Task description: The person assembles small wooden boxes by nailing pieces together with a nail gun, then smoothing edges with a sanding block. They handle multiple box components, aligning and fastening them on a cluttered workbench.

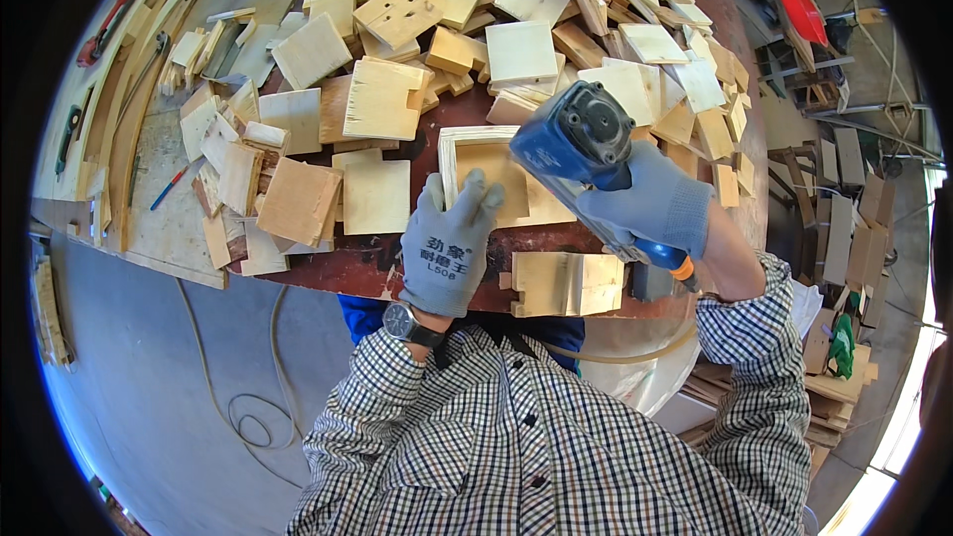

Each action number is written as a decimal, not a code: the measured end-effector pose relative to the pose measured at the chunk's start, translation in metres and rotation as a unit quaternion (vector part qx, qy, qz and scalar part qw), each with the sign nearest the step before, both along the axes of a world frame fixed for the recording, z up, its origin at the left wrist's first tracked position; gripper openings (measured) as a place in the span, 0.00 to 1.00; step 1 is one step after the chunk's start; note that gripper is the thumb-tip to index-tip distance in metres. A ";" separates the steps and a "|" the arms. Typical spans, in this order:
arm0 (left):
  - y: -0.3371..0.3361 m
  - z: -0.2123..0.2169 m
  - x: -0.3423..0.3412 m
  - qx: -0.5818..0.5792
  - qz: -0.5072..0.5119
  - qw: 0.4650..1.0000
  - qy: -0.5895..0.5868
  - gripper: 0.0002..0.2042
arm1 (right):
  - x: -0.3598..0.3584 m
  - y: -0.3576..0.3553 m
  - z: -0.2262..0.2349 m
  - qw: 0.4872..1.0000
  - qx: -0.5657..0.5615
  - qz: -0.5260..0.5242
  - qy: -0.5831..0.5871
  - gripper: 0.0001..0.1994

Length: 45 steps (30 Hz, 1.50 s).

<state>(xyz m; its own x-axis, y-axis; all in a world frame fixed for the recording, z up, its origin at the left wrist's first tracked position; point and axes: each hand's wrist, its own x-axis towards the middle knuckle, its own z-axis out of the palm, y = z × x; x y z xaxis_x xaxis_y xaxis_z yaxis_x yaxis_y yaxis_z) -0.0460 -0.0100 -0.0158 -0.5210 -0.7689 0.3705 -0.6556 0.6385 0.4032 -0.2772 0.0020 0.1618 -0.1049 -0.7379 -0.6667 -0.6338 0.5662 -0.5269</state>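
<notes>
A small open wooden box (476,133) lies on the table in front of me. My left hand (447,248), in a grey glove, closes its fingers over the box's left wall near the front corner. My right hand (663,201), gloved too, is wrapped round the handle of a blue nail gun (576,139). The gun's head hangs over the box's right side and hides part of it; whether its nose touches the wood is hidden. An orange fitting (683,269) sits at the handle's end. Closer to me stands a notched wooden piece (568,284).
Loose wooden blocks (521,52) are heaped across the far side of the dark red table (369,266). A pen (169,188) and a red-handled tool (91,48) lie at the left. A hose (283,367) coils on the floor. Boards (844,223) are stacked at right.
</notes>
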 end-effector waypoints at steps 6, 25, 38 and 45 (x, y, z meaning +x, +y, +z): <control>0.002 0.007 0.004 -0.024 -0.020 0.999 -0.010 0.19 | 0.009 -0.001 0.007 0.999 0.026 -0.010 0.025 0.29; 0.003 -0.032 0.012 0.024 0.059 0.976 0.207 0.52 | 0.025 0.028 0.005 0.997 -0.063 0.000 -0.041 0.22; 0.009 -0.059 0.012 0.046 0.064 0.978 0.192 0.40 | 0.048 0.022 -0.002 0.996 0.006 0.088 0.011 0.24; 0.009 -0.051 0.015 0.054 0.062 0.976 0.201 0.41 | 0.055 0.017 0.002 0.995 0.011 0.099 0.023 0.18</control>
